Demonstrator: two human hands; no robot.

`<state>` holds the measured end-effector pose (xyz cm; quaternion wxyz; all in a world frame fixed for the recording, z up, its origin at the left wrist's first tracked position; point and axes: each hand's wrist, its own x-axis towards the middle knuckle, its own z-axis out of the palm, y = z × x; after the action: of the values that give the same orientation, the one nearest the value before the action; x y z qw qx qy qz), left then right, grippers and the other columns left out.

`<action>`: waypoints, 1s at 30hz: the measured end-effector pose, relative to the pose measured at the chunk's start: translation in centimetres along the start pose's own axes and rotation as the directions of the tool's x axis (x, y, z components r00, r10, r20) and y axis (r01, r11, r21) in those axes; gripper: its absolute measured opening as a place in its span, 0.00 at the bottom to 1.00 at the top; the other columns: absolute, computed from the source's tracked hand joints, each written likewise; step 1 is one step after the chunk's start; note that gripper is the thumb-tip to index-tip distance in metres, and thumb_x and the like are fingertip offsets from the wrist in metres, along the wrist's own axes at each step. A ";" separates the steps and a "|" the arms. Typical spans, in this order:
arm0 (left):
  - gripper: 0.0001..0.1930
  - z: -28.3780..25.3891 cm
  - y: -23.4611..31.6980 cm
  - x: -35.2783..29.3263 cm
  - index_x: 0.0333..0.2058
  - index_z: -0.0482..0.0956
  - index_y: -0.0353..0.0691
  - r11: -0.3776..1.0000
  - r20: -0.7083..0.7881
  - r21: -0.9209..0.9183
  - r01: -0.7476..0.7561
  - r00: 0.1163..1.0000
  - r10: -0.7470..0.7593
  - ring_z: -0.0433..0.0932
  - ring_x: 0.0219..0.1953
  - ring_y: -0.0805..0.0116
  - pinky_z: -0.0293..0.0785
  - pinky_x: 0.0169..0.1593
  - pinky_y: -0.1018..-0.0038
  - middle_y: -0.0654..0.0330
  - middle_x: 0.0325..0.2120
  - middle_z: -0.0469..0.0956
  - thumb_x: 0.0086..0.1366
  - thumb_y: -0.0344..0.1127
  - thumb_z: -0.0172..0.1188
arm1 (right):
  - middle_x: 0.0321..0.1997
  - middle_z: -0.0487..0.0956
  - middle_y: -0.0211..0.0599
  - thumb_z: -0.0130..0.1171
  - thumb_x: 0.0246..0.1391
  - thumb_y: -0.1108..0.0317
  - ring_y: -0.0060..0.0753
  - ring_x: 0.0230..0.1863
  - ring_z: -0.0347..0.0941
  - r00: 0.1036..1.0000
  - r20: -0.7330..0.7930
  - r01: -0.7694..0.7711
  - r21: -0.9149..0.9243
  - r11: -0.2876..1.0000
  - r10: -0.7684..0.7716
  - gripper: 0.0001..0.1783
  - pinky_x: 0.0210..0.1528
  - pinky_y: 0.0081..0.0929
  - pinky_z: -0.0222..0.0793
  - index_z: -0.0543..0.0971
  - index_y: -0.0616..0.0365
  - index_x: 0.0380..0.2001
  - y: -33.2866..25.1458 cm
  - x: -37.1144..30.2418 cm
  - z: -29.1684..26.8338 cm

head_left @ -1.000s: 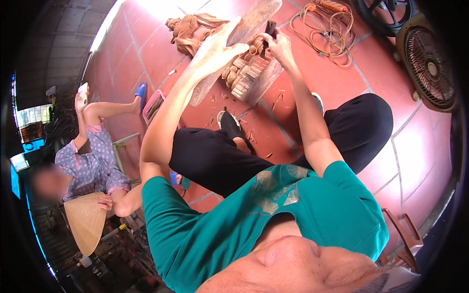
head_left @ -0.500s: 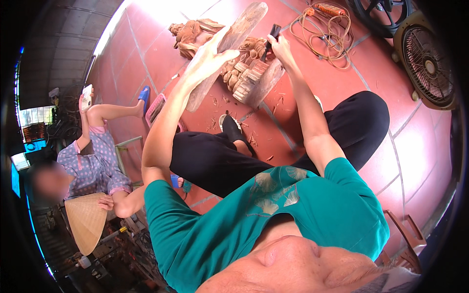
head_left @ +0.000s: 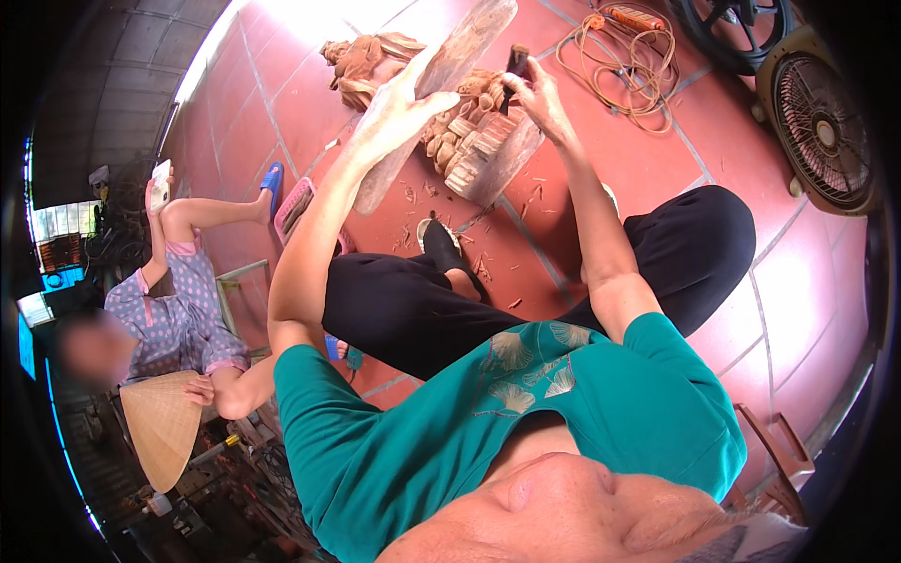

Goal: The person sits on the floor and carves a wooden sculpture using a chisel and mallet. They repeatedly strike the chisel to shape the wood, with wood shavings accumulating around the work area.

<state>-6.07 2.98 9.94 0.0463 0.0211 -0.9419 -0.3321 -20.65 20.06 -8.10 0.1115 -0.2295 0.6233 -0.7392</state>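
A carved wooden piece (head_left: pixel 474 141) with rounded, knobbly relief stands on the red tiles in front of me. A long weathered wooden slab (head_left: pixel 466 54) slants beside it. My left hand (head_left: pixel 399 117) grips the slab's edge, thumb stretched toward the carving and fingertips partly hidden. Over the carving's right side, my right hand (head_left: pixel 542 101) is closed on a short dark tool (head_left: pixel 517 64), whose exact kind I cannot make out. Behind my left hand lies another brown carving (head_left: pixel 361 70) with folded shapes.
Wood chips (head_left: pixel 483 253) litter the tiles near my foot. An orange power strip (head_left: pixel 633 17) with a coiled cord (head_left: pixel 648 80), a fan (head_left: pixel 824 131) and a black wheel (head_left: pixel 737 28) stand at right. A person (head_left: pixel 178 310) sits at left with a straw hat (head_left: pixel 161 430), near a pink basket (head_left: pixel 298 206).
My right hand has shifted slightly down and its fingers have changed their hold; the dark tool now stands more upright. My left hand stays on the slab.
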 end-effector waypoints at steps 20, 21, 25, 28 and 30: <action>0.41 1.2 1.0 -1.3 0.70 0.58 0.43 0.959 -0.344 0.045 -0.280 0.897 0.278 0.83 0.47 0.52 0.78 0.51 0.62 0.39 0.47 0.80 0.62 0.42 0.69 | 0.42 0.82 0.44 0.66 0.59 0.61 0.37 0.39 0.80 0.963 0.207 0.227 -0.285 0.931 -0.171 0.22 0.43 0.33 0.75 0.73 0.57 0.52 -1.9 -1.7 1.4; 0.41 1.6 0.9 -1.4 0.70 0.57 0.43 0.965 -0.351 0.038 -0.259 0.901 0.255 0.83 0.46 0.51 0.78 0.51 0.61 0.39 0.45 0.81 0.62 0.41 0.69 | 0.42 0.82 0.44 0.66 0.59 0.60 0.37 0.39 0.80 0.959 0.217 0.238 -0.271 0.933 -0.182 0.22 0.43 0.33 0.75 0.73 0.57 0.52 -1.6 -1.6 1.5; 0.41 2.8 -0.5 -1.5 0.72 0.52 0.46 0.997 0.019 0.078 0.027 0.999 -0.029 0.76 0.55 0.50 0.70 0.60 0.60 0.42 0.54 0.74 0.65 0.42 0.64 | 0.44 0.82 0.43 0.68 0.56 0.58 0.38 0.40 0.79 0.946 0.246 0.295 -0.379 0.877 -0.212 0.25 0.44 0.34 0.74 0.73 0.56 0.53 0.0 -1.4 1.5; 0.41 2.7 -1.1 -1.7 0.71 0.54 0.43 0.996 -0.012 0.064 -0.059 0.998 0.060 0.81 0.47 0.45 0.75 0.54 0.57 0.39 0.48 0.78 0.64 0.44 0.64 | 0.39 0.82 0.42 0.68 0.57 0.57 0.39 0.41 0.79 0.949 0.219 0.287 -0.312 0.906 -0.226 0.24 0.44 0.35 0.75 0.73 0.55 0.53 0.3 -1.5 1.9; 0.41 2.4 -1.0 -1.7 0.70 0.54 0.41 0.974 -0.140 0.127 -0.190 0.968 0.207 0.82 0.46 0.44 0.77 0.53 0.56 0.38 0.48 0.79 0.64 0.43 0.65 | 0.42 0.82 0.42 0.68 0.56 0.57 0.40 0.42 0.80 0.947 0.245 0.292 -0.400 0.869 -0.206 0.26 0.44 0.35 0.75 0.73 0.54 0.54 -0.6 -1.9 2.1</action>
<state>-4.61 3.87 7.33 0.1501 -0.0453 -0.9501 -0.2695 -17.93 19.25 -7.65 0.0218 -0.3981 0.7222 -0.5652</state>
